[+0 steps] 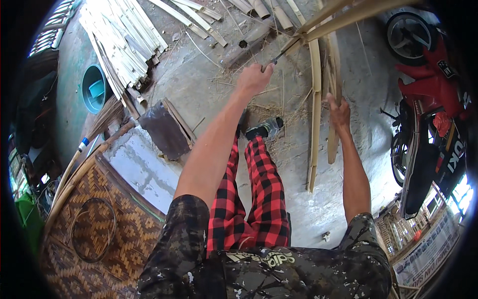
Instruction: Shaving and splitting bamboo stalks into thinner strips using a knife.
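Observation:
My left hand (256, 77) is closed round the dark handle of a knife (288, 47). The thin blade meets a long split bamboo piece (356, 19) at the top, where two arms of it spread to the upper right. Lower down, my right hand (339, 114) grips a bamboo strip (332, 144), whose upper stretch is blurred by motion. Just left of that hand, another bamboo length (315, 109) runs nearly straight down the view. Exactly how the pieces join near the blade is hard to make out.
Pale bamboo slats (122, 37) lie piled at the upper left, near a teal bucket (93, 88) and a broom (104, 117). A bamboo log (249, 45) lies ahead. Woven matting (132, 224) spreads at the lower left. A red and black motorcycle (423, 104) stands at right.

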Demonstrator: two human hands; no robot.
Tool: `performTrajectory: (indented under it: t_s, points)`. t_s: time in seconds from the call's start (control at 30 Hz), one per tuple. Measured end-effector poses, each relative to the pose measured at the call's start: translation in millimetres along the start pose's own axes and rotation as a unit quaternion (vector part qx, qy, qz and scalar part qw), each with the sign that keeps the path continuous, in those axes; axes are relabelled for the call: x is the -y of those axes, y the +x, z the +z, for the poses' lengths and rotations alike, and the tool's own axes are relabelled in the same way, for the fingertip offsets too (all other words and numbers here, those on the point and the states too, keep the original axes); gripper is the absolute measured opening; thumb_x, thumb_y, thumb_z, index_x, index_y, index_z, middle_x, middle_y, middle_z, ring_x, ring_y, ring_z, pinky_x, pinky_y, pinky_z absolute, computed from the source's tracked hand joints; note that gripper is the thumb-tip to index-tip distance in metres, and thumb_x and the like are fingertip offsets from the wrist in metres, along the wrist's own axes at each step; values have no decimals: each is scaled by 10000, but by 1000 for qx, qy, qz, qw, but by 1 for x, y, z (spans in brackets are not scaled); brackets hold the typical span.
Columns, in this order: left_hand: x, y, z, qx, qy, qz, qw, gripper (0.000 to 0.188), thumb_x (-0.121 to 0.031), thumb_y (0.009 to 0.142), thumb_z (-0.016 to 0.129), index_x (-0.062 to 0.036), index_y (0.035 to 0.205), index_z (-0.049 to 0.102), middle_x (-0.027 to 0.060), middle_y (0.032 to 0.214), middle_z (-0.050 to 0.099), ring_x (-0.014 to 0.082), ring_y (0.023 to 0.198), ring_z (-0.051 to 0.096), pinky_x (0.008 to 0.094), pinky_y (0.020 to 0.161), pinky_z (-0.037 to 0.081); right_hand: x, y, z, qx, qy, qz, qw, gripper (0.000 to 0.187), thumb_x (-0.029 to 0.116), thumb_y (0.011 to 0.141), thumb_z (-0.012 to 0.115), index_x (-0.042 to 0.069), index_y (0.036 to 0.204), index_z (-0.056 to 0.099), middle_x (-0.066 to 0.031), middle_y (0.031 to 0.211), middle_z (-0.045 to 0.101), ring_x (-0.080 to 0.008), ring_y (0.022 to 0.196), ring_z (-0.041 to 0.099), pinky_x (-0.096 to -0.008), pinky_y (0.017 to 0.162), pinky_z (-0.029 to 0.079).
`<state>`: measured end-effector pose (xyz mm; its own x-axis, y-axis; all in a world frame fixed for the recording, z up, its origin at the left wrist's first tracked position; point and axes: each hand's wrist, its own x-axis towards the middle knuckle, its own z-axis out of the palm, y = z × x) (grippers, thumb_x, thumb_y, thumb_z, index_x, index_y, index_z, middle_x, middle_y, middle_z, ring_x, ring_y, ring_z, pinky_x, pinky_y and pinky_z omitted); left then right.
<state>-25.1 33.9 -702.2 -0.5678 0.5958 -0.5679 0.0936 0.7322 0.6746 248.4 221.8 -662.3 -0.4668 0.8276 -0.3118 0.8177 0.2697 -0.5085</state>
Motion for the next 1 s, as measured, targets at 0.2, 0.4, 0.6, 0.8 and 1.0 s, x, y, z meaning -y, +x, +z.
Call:
performTrajectory:
  t_s: [0.2, 0.4, 0.6, 0.8, 1.0]
  points:
    - [-33, 13, 6, -36, -42, -51, 997, 654, -562, 943, 522, 60, 948, 726, 346, 969, 686, 513, 988, 659, 535, 896, 512, 19, 2, -11, 51, 58, 137, 988, 574, 509, 891, 667, -19, 1112, 696, -184, 999, 737, -307, 919, 705, -416, 819, 520]
    - [6, 26, 15, -83, -65, -63, 992, 656, -563, 956, 514, 61, 931, 712, 340, 938, 684, 511, 969, 656, 530, 873, 507, -44, -41, 32, 67, -31, 107, 991, 609, 526, 870, 690, -38, 1099, 695, -266, 1047, 714, -419, 997, 692, -456, 861, 525]
    - [11, 21, 51, -144, -48, -54, 987, 623, -536, 980, 510, 50, 876, 693, 315, 847, 677, 499, 874, 660, 544, 786, 492, -116, -84, 82, 79, -147, 211, 963, 730, 582, 813, 728, -39, 1188, 641, -316, 1108, 676, -451, 1084, 652, -476, 928, 514]
    - [-14, 4, 87, -148, -41, -51, 987, 592, -499, 998, 508, 56, 876, 673, 314, 818, 663, 498, 810, 649, 552, 722, 475, -77, -50, 134, 39, 142, 107, 983, 698, 540, 870, 702, -42, 1240, 597, -241, 1137, 684, -353, 1099, 655, -392, 959, 496]
    - [-11, -10, 148, -150, -100, -38, 983, 462, -399, 997, 539, 44, 966, 666, 292, 810, 663, 502, 800, 641, 563, 710, 461, 38, 22, 158, 153, 421, 237, 862, 410, 403, 927, 686, -5, 959, 695, -48, 877, 658, -170, 802, 613, -366, 751, 499]
